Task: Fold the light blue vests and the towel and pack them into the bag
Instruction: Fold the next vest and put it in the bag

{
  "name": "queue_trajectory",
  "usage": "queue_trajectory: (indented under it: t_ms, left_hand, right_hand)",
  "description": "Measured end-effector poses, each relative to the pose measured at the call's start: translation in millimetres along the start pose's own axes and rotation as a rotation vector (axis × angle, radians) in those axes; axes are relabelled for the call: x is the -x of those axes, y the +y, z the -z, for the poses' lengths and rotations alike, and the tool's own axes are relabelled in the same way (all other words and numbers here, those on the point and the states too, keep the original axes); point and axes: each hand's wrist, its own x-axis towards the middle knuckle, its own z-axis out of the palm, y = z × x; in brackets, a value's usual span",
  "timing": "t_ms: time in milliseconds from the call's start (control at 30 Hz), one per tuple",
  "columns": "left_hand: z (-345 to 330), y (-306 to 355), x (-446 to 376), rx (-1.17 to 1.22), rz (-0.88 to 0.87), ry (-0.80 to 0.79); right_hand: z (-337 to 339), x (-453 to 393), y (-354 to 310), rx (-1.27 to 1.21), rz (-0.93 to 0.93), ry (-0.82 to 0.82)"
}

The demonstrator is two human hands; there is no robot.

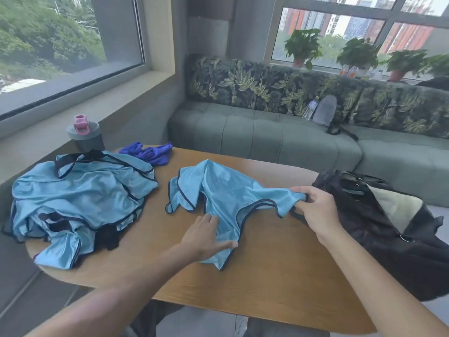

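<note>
Bare forearms are reaching over the wooden tabletop (279, 288). Well left of the fingers, a heap of light blue vests (80, 203) is lying crumpled, with the purple towel (150, 153) bunched behind it beside a grey bottle (86, 137). Left hand (206, 237) is pressing flat, fingers (211, 221) straight, on the lower part of a single vest (226, 198). Right hand (315, 212) is pinching that vest's strap. Just right of those fingers, the black bag (388, 227) is sitting open.
</note>
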Motion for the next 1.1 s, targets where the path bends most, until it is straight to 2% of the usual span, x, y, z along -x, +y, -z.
queue_trajectory:
  t_ms: [267,367,467,667,833,1100]
  left_hand:
    - [-40.5,-17.5,49.0,-0.084,-0.353,0.189]
    - [-49.5,-35.2,60.5,-0.065,-0.437,0.267]
    - [-60.5,-49.9,68.3,-0.053,-0.512,0.322]
    - [-60.6,-45.6,90.4,-0.121,-0.523,0.45]
    - [-54.0,-45.6,112.0,-0.274,-0.415,0.413]
    - [-33.1,-52.2,151.3,-0.48,-0.4,0.564]
  right_hand:
    - [16.8,10.3,30.3,0.639,0.28,0.01]
    - [19.6,18.9,45.6,0.935,0.363,-0.076]
    - [17.2,31.2,58.1,1.053,0.358,-0.162]
    - [10.6,80.1,77.1,1.059,0.41,-0.214]
    - [4.2,111.7,74.2,0.945,0.374,-0.069]
    - [9.0,162.8,72.1,1.112,0.617,0.022]
